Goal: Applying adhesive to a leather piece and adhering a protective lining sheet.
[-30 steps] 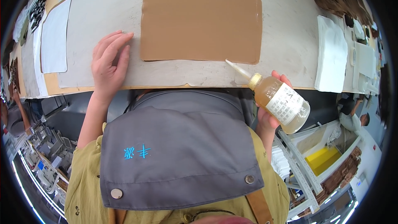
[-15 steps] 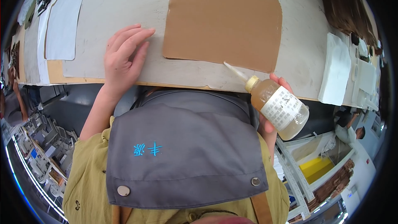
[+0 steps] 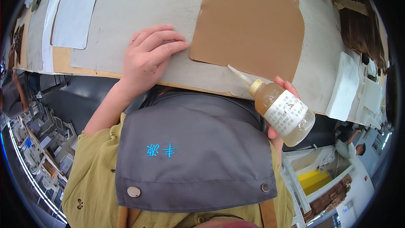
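Note:
A flat brown sheet (image 3: 251,25) with a rounded far right corner lies on the grey table top (image 3: 126,12). My right hand (image 3: 286,88) is wrapped round a clear squeeze bottle (image 3: 283,112) with amber liquid, a white label and a yellowish collar. The bottle is tilted, and its long pale nozzle points up and left to the sheet's near edge; whether the tip touches cannot be told. Left of the sheet, my left hand (image 3: 154,55) holds nothing, fingers extended and thumb apart, with the fingertips close to the sheet's left edge.
A white sheet over a brown one (image 3: 78,10) lies at the far left. Dark brown pieces (image 3: 363,29) are heaped at the far right, with a folded white cloth (image 3: 342,88) nearer. The table's front edge (image 3: 202,92) runs before me. A person (image 3: 350,143) is in the right background.
My left hand has moved right, closer to the brown sheet. The sheet and table appear shifted right and slightly rotated in view. The bottle stays in my right hand, nozzle near the edge.

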Tool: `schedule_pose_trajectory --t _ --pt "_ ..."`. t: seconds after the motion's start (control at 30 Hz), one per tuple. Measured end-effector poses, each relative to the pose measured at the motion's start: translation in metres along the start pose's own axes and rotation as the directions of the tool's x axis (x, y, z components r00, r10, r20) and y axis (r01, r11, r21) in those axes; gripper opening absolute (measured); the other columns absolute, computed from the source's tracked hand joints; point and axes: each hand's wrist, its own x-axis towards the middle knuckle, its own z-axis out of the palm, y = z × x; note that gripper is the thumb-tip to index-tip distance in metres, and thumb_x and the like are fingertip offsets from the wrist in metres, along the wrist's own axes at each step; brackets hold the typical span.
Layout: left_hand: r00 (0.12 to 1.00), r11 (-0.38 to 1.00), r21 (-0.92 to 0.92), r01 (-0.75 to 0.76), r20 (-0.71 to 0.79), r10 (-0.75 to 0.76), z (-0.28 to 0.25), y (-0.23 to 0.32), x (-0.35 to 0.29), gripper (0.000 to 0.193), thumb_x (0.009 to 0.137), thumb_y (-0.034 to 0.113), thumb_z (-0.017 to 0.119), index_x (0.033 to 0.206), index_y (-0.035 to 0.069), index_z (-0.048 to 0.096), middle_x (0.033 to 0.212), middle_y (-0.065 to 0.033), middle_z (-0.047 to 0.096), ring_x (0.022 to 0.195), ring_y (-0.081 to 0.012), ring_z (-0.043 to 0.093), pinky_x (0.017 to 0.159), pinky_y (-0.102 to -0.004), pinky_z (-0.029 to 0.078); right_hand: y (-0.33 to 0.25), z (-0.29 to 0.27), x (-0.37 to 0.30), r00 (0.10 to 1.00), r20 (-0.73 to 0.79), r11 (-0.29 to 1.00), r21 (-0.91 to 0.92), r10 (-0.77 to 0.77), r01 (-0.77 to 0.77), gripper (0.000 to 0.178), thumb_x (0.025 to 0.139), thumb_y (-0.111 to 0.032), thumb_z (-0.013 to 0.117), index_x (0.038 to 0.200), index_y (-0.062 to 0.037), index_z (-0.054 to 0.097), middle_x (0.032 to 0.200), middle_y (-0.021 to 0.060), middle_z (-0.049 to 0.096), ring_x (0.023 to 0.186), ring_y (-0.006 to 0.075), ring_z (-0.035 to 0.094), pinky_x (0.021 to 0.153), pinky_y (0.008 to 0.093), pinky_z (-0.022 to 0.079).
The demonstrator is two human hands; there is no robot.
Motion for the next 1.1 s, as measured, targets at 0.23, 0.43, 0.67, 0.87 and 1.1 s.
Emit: schedule_pose_trajectory --t 0.23,0.43,0.67,0.87,1.1 --pt "0.999 0.999 -0.035 -0.029 -0.022 0.028 0.006 0.007 0.003 0.022 0.082 0.001 0.067 0.096 0.016 0.075 0.104 0.0042 0.071 0.109 -0.0208 0.066 0.089 -0.0351 0.047 -0.001 0.001 0.013 0.987 0.122 0.994 -0.010 -0.102 0.104 0.116 0.056 -0.067 0.091 0.139 0.0028 0.051 0.133 0.0196 0.064 0.124 0.0288 0.062 0.107 0.0393 0.049" --pt "0.998 0.997 -0.055 -0.055 -0.020 0.054 0.013 0.024 0.011 0.025 0.078 -0.002 0.071 0.096 0.013 0.076 0.104 0.0015 0.072 0.107 -0.0235 0.067 0.088 -0.0354 0.049 -0.008 -0.010 0.025 0.963 0.235 0.991 0.012 -0.132 0.132 0.115 0.054 -0.063 0.094 0.139 0.0025 0.052 0.133 0.0196 0.063 0.125 0.0296 0.062 0.107 0.0399 0.049" --pt "0.997 0.995 -0.064 -0.080 -0.028 0.078 0.019 0.038 0.021 0.023 0.078 0.000 0.071 0.096 0.014 0.076 0.104 0.0018 0.072 0.107 -0.0226 0.067 0.087 -0.0356 0.049 -0.014 -0.014 0.039 0.936 0.323 0.988 0.108 -0.144 0.114 0.110 0.050 -0.047 0.102 0.136 0.0030 0.056 0.132 0.0203 0.064 0.125 0.0294 0.062 0.108 0.0397 0.049" --pt "0.996 0.993 -0.077 -0.093 -0.015 0.092 0.022 0.039 0.023 0.026 0.075 0.000 0.069 0.096 0.013 0.076 0.106 0.0013 0.071 0.109 -0.0226 0.066 0.088 -0.0361 0.049 -0.023 -0.002 0.046 0.912 0.380 0.988 0.076 -0.154 0.136 0.104 0.051 -0.040 0.103 0.135 0.0025 0.058 0.133 0.0190 0.065 0.125 0.0263 0.062 0.107 0.0371 0.050" --pt "0.991 0.991 -0.010 -0.135 0.004 0.135 0.018 0.036 0.020 0.025 0.075 0.002 0.069 0.097 0.012 0.075 0.106 0.0005 0.071 0.109 -0.0223 0.066 0.093 -0.0374 0.048 -0.026 0.008 0.040 0.893 0.382 0.968 0.018 -0.239 0.251 0.092 0.057 -0.037 0.101 0.131 0.0020 0.061 0.125 0.0198 0.070 0.114 0.0276 0.070 0.096 0.0337 0.056"
